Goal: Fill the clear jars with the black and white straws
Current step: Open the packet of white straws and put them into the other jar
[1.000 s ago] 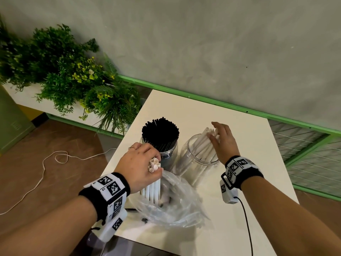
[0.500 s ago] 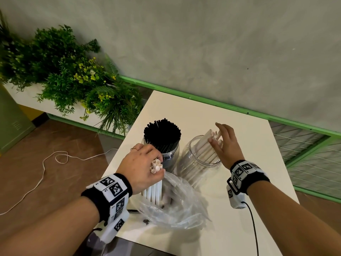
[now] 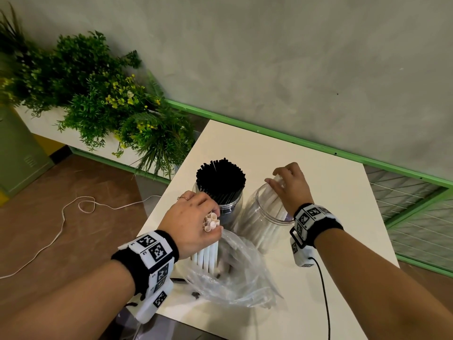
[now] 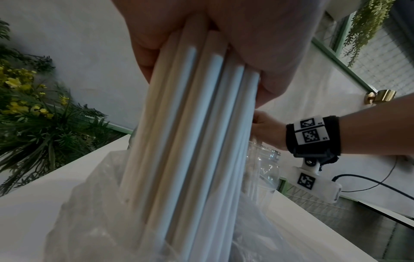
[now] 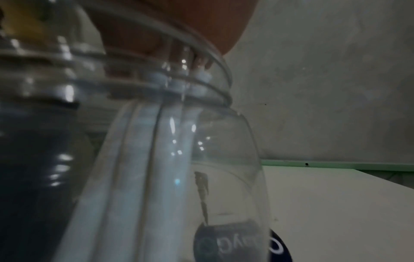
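Your left hand (image 3: 193, 223) grips white straws (image 3: 207, 253) from the bag (image 3: 235, 273); your right hand (image 3: 290, 186), fingers loose, steadies straws in the half-full jar (image 3: 263, 231). Next, lift them over and drop them in.

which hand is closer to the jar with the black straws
Left. The left hand, gripping a bundle of white straws, is right against the jar of black straws; the right hand is over the other jar.

Bare forearms, black wristband (image 3: 147, 253) with black-and-white square code tags on the left wrist, matching band (image 3: 316, 222) on the right, white camera box (image 3: 302, 256) under it trailing a black cable (image 3: 323, 290), thin ring (image 3: 182, 198) on a left finger
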